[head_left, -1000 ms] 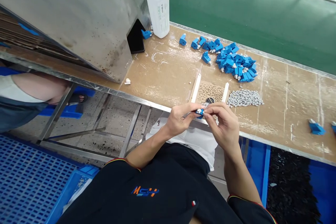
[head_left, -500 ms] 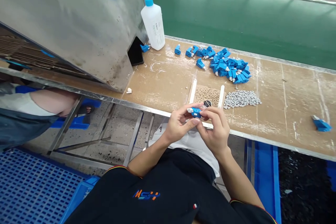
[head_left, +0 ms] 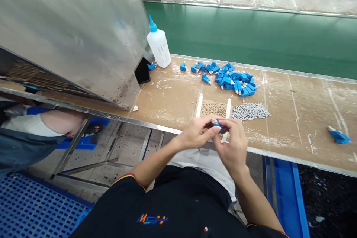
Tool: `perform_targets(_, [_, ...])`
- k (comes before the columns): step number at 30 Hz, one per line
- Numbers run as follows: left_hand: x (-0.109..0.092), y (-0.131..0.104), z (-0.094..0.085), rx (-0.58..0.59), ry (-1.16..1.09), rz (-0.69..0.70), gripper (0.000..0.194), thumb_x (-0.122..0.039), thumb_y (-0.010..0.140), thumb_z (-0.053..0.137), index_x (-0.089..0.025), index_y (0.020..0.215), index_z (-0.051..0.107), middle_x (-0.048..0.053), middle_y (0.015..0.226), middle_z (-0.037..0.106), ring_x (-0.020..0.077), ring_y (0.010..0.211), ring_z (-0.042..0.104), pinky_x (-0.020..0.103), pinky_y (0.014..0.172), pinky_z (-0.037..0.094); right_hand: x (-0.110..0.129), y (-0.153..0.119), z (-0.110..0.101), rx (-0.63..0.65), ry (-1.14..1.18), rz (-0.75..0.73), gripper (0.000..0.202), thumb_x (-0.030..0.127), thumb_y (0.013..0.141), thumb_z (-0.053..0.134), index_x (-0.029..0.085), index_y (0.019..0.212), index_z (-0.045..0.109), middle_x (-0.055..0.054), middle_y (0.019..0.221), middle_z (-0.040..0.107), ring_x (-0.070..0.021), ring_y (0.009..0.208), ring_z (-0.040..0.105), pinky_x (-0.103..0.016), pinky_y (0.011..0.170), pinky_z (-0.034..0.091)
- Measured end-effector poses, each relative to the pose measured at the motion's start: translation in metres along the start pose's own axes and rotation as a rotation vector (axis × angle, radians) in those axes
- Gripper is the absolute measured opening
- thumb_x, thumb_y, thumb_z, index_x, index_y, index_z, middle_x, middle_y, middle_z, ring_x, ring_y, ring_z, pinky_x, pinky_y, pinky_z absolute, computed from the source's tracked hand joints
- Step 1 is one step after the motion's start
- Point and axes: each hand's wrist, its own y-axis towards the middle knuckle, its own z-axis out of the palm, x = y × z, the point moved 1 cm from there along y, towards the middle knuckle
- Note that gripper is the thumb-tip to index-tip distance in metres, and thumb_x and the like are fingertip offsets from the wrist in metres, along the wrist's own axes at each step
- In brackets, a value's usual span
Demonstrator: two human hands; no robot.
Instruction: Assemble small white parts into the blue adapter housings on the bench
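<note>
Near the table's front edge, my left hand [head_left: 196, 132] and my right hand [head_left: 232, 139] meet around a small blue part [head_left: 218, 125] with a whitish end. Fingers of both hands grip it and partly hide it. Just behind them is a textured tan patch [head_left: 213, 108] flanked by white strips [head_left: 199, 106]. Small grey pieces [head_left: 251, 112] are spread to its right. Farther back lies a heap of blue parts [head_left: 237, 80], with several more strung out to its left.
A white bottle with a blue nozzle [head_left: 159, 48] stands by a large metal housing [head_left: 83, 33]. One blue part [head_left: 338, 135] lies far right. Behind runs a green belt [head_left: 251, 37]. At the left, a person's leg [head_left: 60, 122] shows below the table.
The blue part has turned in my hands, its whitish end now pointing up and away. The dark round thing by my fingers no longer shows. The view has tilted upward.
</note>
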Motion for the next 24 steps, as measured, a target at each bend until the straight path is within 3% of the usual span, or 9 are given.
perform_targets(1, [0.004, 0.02, -0.009, 0.151, 0.055, 0.022, 0.043, -0.047, 0.101, 0.06, -0.016, 0.13, 0.067, 0.011, 0.112, 0.079, 0.0222, 0.095, 0.077, 0.034, 0.082, 0.063, -0.018, 0.0, -0.013, -0.009, -0.061, 0.029, 0.009, 0.025, 0.097, 0.064, 0.026, 0.106, 0.061, -0.005, 0.092, 0.067, -0.0194, 0.073, 0.062, -0.034, 0.064, 0.052])
perform_targets(2, [0.01, 0.043, -0.021, 0.194, 0.168, 0.033, 0.04, -0.043, 0.102, 0.058, -0.017, 0.131, 0.067, 0.011, 0.118, 0.078, 0.0216, 0.096, 0.077, 0.035, 0.084, 0.063, -0.041, 0.0, -0.028, -0.025, -0.14, 0.063, 0.007, 0.028, 0.096, 0.065, 0.026, 0.102, 0.062, -0.005, 0.088, 0.066, -0.0193, 0.068, 0.059, -0.035, 0.061, 0.05])
perform_targets(6, [0.053, 0.131, -0.063, 0.018, 0.583, 0.012, 0.024, -0.012, 0.094, 0.058, -0.013, 0.114, 0.071, 0.019, 0.138, 0.069, 0.0273, 0.121, 0.067, 0.052, 0.114, 0.048, -0.157, -0.007, -0.107, -0.066, -0.449, 0.334, 0.019, 0.031, 0.084, 0.072, 0.028, 0.076, 0.055, -0.008, 0.072, 0.057, -0.0231, 0.063, 0.053, -0.042, 0.059, 0.038])
perform_targets(8, [0.073, 0.156, -0.07, 0.007, 0.773, -0.017, 0.028, -0.004, 0.089, 0.054, -0.013, 0.108, 0.071, 0.02, 0.132, 0.07, 0.0288, 0.122, 0.064, 0.051, 0.113, 0.047, -0.208, -0.01, -0.145, -0.113, -0.576, 0.495, 0.037, 0.029, 0.075, 0.079, 0.03, 0.062, 0.045, -0.003, 0.061, 0.044, -0.0214, 0.058, 0.045, -0.044, 0.058, 0.031])
perform_targets(10, [0.084, 0.166, -0.07, 0.012, 0.876, -0.05, 0.026, -0.001, 0.087, 0.05, -0.014, 0.098, 0.07, 0.02, 0.118, 0.072, 0.0291, 0.115, 0.064, 0.048, 0.107, 0.05, -0.241, -0.01, -0.173, -0.161, -0.645, 0.53, 0.051, 0.036, 0.071, 0.084, 0.032, 0.056, 0.035, 0.0, 0.057, 0.032, -0.0225, 0.058, 0.043, -0.045, 0.057, 0.026])
perform_targets(14, [0.077, 0.158, -0.068, -0.084, 0.841, -0.078, 0.021, -0.001, 0.091, 0.051, -0.018, 0.079, 0.058, 0.013, 0.093, 0.068, 0.0251, 0.107, 0.063, 0.037, 0.103, 0.049, -0.248, -0.001, -0.176, -0.221, -0.604, 0.323, 0.052, 0.059, 0.079, 0.077, 0.03, 0.057, 0.041, -0.009, 0.069, 0.045, -0.0354, 0.088, 0.059, -0.051, 0.066, 0.039])
perform_targets(16, [0.064, 0.145, -0.073, -0.129, 0.8, -0.068, 0.018, -0.004, 0.093, 0.054, -0.018, 0.082, 0.055, 0.01, 0.092, 0.067, 0.0225, 0.105, 0.065, 0.033, 0.102, 0.049, -0.238, 0.003, -0.154, -0.069, -0.513, 0.289, 0.04, 0.059, 0.088, 0.068, 0.027, 0.066, 0.055, -0.013, 0.079, 0.057, -0.0336, 0.091, 0.062, -0.05, 0.071, 0.047])
perform_targets(20, [0.031, 0.093, -0.09, -0.211, 0.729, -0.072, 0.018, -0.013, 0.085, 0.073, -0.02, 0.086, 0.057, 0.002, 0.086, 0.066, 0.0205, 0.087, 0.067, 0.031, 0.086, 0.054, -0.22, 0.008, -0.102, 0.345, -0.267, 0.297, 0.027, 0.048, 0.093, 0.061, 0.023, 0.085, 0.069, -0.008, 0.08, 0.067, -0.0225, 0.067, 0.063, -0.04, 0.064, 0.054])
perform_targets(24, [0.007, 0.016, -0.093, -0.369, 0.519, -0.117, 0.012, -0.026, 0.085, 0.076, -0.021, 0.091, 0.066, 0.001, 0.084, 0.068, 0.0157, 0.069, 0.062, 0.03, 0.069, 0.053, -0.216, 0.012, -0.082, 0.489, -0.172, 0.321, 0.017, 0.037, 0.09, 0.06, 0.022, 0.087, 0.068, -0.007, 0.081, 0.068, -0.0219, 0.068, 0.063, -0.038, 0.067, 0.055])
